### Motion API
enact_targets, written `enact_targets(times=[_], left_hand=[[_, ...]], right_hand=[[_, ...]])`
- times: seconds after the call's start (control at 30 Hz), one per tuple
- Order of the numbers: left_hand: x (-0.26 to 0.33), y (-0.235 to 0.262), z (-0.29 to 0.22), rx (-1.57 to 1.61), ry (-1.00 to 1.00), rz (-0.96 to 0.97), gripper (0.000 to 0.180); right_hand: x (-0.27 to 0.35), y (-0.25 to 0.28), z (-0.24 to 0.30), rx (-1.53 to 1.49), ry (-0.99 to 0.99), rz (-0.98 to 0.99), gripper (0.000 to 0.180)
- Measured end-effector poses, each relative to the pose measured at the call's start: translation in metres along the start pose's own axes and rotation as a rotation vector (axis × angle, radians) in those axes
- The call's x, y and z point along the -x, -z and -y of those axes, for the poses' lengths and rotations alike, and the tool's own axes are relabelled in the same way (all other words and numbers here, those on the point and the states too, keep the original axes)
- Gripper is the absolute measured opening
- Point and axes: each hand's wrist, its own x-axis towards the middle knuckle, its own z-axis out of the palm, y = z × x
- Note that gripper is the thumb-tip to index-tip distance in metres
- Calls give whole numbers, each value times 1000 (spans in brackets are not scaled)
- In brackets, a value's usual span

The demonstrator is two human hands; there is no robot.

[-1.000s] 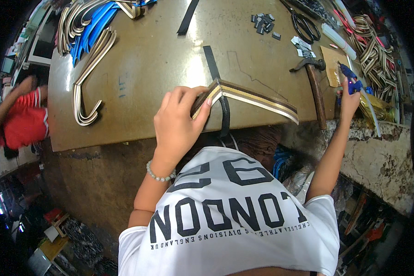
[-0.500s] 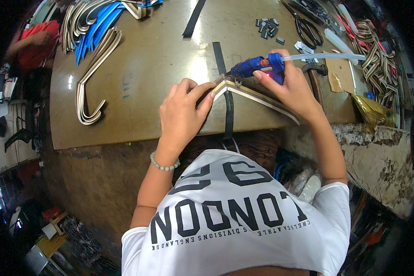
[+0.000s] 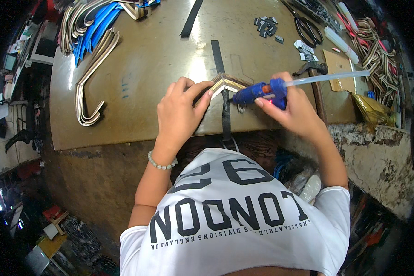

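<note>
My left hand (image 3: 177,110) pinches the left end of a striped strip (image 3: 232,83) between thumb and fingers. The strip is bent into a chevron, gold, cream and brown, and lies across a black strap (image 3: 226,112) near the table's front edge. In my right hand (image 3: 299,112) is a blue hot glue gun (image 3: 252,94), with a long translucent glue stick (image 3: 329,78) out of its back. The gun's nozzle points left, just below the chevron's bend and close to the strap. The gun hides the strip's right arm.
A curved striped bundle (image 3: 84,92) lies on the left of the table (image 3: 152,46), below stacked striped and blue pieces (image 3: 99,34). To the right are a hammer (image 3: 315,83), black-handled scissors (image 3: 304,28), small black pieces (image 3: 264,26), cardboard (image 3: 338,64) and coiled striped strips (image 3: 377,60).
The glue gun's nozzle has come off the top of the bend and moved toward me, below the strip. My left hand has barely shifted. A red-clad person at far left has left the view.
</note>
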Motion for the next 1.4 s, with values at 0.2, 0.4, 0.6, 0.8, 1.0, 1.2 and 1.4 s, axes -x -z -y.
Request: enact_targets(times=[0.2, 0.4, 0.6, 0.8, 1.0, 1.2, 1.4], left_hand=[[-9, 4, 7, 20, -60, -5, 33], [-19, 15, 8, 623, 9, -179, 58], [-19, 27, -21, 1383, 255, 73, 90], [-13, 14, -46, 1459, 241, 387, 81], [3, 11, -28, 1245, 304, 231, 36], [9, 7, -23, 1228, 365, 93, 18], [5, 8, -28, 1221, 359, 103, 20]], right_hand=[[29, 27, -27, -538, -166, 3, 40], [29, 85, -135, 185, -536, -1084, 60], [56, 74, -39, 578, -881, -525, 51], [7, -37, 41, -134, 291, -318, 26], [-8, -46, 43, -573, -18, -309, 16], [-4, -46, 40, -811, -216, -312, 16], [2, -55, 40, -657, -172, -437, 12]])
